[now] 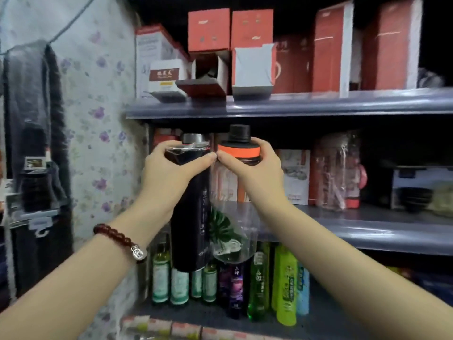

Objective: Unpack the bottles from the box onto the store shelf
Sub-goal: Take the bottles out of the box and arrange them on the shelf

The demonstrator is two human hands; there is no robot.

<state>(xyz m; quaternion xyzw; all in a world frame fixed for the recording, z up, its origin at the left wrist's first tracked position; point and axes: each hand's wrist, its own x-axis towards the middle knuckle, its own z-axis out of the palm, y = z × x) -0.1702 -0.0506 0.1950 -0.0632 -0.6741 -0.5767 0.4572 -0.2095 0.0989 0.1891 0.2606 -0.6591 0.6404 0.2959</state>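
My left hand grips the top of a tall black bottle with a dark cap, wrapped in clear plastic. My right hand grips the neck of a clear bottle with an orange ring and black cap, a green leaf print on its side. Both bottles hang upright side by side in front of the left end of the middle shelf, their lower halves below its front edge. My thumbs almost touch between the two tops. No box of bottles is in view.
Red and white cartons fill the top shelf. A wrapped pink bottle and boxes stand on the middle shelf. Green, purple and yellow bottles crowd the lower shelf. Dark clothing hangs on the floral wall at left.
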